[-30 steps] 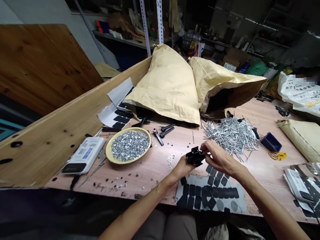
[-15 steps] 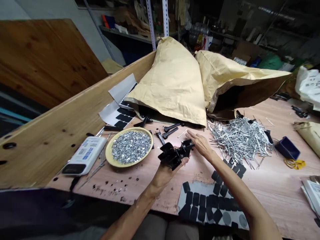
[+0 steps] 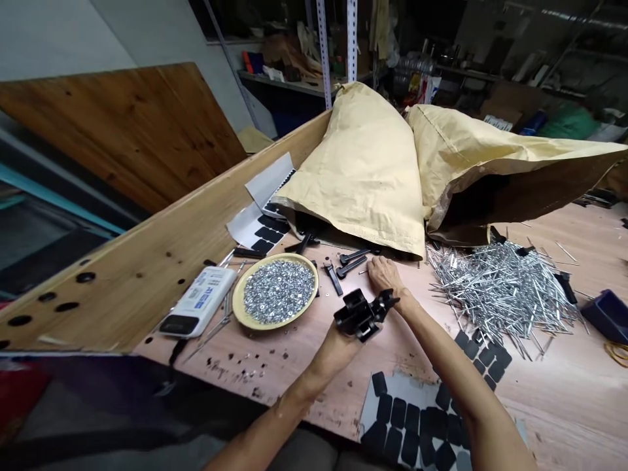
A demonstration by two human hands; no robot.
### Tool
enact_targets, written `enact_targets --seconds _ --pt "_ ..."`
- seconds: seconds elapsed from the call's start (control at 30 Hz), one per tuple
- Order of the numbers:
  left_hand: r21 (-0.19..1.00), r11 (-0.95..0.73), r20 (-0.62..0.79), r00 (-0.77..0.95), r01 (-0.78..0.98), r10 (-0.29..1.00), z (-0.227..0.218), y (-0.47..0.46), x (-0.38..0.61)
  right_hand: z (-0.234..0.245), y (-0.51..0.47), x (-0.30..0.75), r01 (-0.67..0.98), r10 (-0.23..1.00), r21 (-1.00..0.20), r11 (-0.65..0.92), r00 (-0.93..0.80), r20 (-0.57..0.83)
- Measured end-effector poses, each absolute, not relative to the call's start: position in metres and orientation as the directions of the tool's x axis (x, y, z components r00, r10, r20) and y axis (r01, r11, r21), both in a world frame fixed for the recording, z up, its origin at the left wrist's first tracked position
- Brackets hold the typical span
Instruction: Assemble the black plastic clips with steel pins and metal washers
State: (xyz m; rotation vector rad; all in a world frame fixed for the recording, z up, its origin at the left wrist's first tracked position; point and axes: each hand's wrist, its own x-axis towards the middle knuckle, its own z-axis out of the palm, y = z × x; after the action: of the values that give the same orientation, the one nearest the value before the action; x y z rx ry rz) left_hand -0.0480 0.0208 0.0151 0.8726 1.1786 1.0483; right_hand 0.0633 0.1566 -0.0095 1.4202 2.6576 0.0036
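Observation:
My left hand [image 3: 338,347] is closed around a black plastic fitting [image 3: 362,315] with several projecting lobes, raised above the wooden table. Beyond it, my right hand [image 3: 385,275] is down on the tabletop, fingers bent and together over a thin metal pin [image 3: 363,272]. Only one end of the pin shows, left of the fingertips; its grip is partly hidden. Close by on the left lie black plastic levers [image 3: 351,267] and a single black lever [image 3: 333,280]. A yellow bowl [image 3: 238,307] full of small metal washers stands left of my hands.
Two large paper sacks [image 3: 363,170] lie at the back, mouths facing me. On the right is a heap of metal pins [image 3: 505,288] beside a dark blue scoop [image 3: 608,317]. A white electronic device [image 3: 201,304], black pad sheets [image 3: 397,412] and a raised wooden board [image 3: 176,242] surround the area.
My right hand has gone from outstretched fingers to bent fingers down over the pin. The black fitting has turned in my left hand. The view has swung left.

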Motion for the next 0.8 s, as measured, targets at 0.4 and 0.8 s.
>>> enact_targets --seconds 0.4,0.8 --pt "0.899 0.346 -0.32 0.138 -0.267 0.937 0.02 0.04 -0.034 0.075 0.099 0.121 0.612 0.955 -0.745 0.266 -0.059 0.292" --pt "0.989 0.145 -0.143 0.293 0.015 0.945 0.047 0.02 0.001 0.103 0.029 0.127 0.305 0.909 -0.861 0.406 -0.044 0.413"
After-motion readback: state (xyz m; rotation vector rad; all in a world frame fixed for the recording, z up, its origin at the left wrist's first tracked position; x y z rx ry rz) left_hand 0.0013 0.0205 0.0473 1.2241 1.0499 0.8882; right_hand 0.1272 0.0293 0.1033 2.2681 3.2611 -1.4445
